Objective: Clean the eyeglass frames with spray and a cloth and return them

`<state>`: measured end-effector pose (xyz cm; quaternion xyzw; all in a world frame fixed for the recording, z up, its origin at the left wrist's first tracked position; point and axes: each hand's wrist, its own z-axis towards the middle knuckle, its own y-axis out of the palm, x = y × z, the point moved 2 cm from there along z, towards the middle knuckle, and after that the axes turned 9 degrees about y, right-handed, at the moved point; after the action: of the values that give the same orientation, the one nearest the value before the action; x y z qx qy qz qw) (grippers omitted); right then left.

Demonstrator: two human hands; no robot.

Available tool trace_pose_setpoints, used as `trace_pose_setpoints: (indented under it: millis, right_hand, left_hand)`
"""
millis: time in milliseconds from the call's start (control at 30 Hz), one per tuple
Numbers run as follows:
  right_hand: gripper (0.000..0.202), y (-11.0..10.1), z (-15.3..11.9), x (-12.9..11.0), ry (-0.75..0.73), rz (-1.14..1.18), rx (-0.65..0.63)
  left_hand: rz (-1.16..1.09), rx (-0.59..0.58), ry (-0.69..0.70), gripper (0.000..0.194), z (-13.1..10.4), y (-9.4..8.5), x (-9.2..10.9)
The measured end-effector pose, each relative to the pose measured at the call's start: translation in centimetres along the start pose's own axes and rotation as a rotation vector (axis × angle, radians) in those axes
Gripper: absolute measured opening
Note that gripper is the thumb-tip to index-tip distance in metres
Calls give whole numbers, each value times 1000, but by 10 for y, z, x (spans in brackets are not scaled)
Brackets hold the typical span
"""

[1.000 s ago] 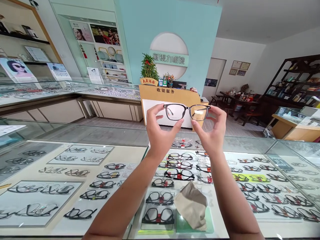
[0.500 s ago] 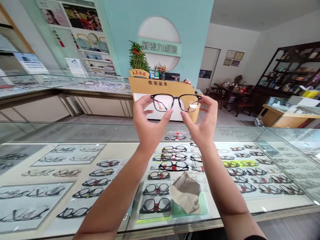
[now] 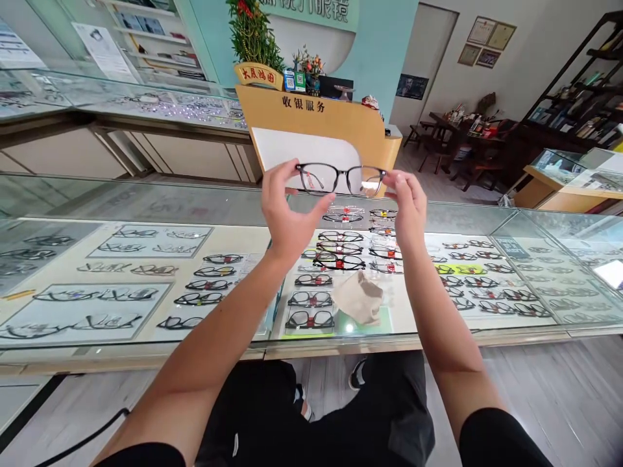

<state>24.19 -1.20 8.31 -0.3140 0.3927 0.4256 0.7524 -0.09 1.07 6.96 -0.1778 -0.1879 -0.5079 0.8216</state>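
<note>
Black-framed glasses [image 3: 342,172] are held up in front of me above the glass counter, lenses upright and temples pointing away. My left hand [image 3: 292,211] grips the left end of the frame, its thumb stretched along the lower rim near the nose bridge. At the right end, my right hand [image 3: 409,204] pinches the hinge corner between thumb and fingers. Below them, a crumpled beige cloth [image 3: 359,298] lies on the counter, partly over a green sheet [image 3: 389,321].
A glass display counter [image 3: 233,342] with rows of glasses spans the view in front of my legs. Beyond it stand a wooden cash desk [image 3: 311,123] with a plant [image 3: 256,39], another display case at the left, and a dark table with stools at the back right.
The view has tilted down, showing my legs and the floor. My right thumb has moved from below the bridge to the right hinge corner. Both hands still hold the glasses.
</note>
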Motion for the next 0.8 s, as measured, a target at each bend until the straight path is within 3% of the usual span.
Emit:
trace_pose_setpoints:
  millis: [133,333,500,667,800]
  right_hand:
    - [51,8,-17,29,137,130,-89]
    - [52,17,-34,52,241,174,-103]
    - [48,21,-36,66,282,164,-146]
    - [39,25,-33,75,365,267,-196]
    - [38,27,-32,75,390,385,-246]
  left_hand:
    - [47,-8,-12,81,-30,1,-17]
    - [77,-73,-36,81,-58,5,-37]
    - [85,-104,-15,83,-65,3,-45]
    - [101,-153,-78,89,-67,4,-50]
    - [94,-193,-18,90,-72,8,-55]
